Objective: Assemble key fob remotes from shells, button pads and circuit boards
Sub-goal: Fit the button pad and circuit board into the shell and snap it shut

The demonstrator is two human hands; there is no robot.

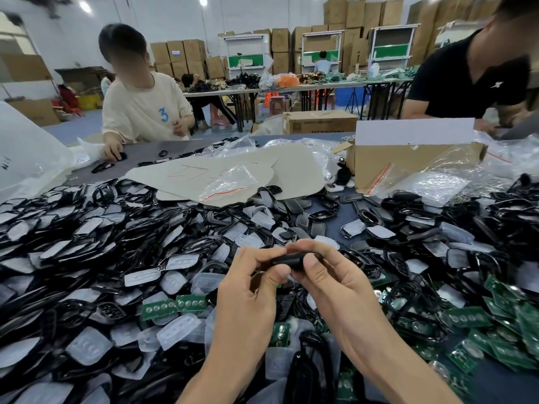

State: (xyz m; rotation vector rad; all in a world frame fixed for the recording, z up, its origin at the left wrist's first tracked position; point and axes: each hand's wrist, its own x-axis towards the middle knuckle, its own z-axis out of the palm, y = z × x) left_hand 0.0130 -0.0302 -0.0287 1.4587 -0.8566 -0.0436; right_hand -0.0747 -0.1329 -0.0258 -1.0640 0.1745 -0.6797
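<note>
Two hands met over the middle of the heap. The left hand (248,290) and the right hand (335,287) shared one small black plastic key fob shell (287,260), held level above the pile and clear of it. The fingers (312,262) of both hands were curled round it, thumbs on the near side and fingertips on the far edge.

Below lay glossy black shell frames (87,228), far too many to count, spread from the left edge to the right. Mixed among them were frosted translucent rubber button pads (87,349), also past counting. Two green circuit boards (175,306) sat side by side just left of the left wrist, and a dense drift of more green circuit boards (466,317) filled the lower right.

The dark worktop (348,212) showed bare only in one small patch beyond the hands and in a grey strip at the far side. Its near edge was hidden.

Two overlapping beige card sheets (233,167) lay behind the heap, with a clear zip bag (230,180) on top. One open brown cardboard box (393,164) stood to the right. Two people stood across: one in a cream shirt (143,103) and one in a black shirt (466,80).
</note>
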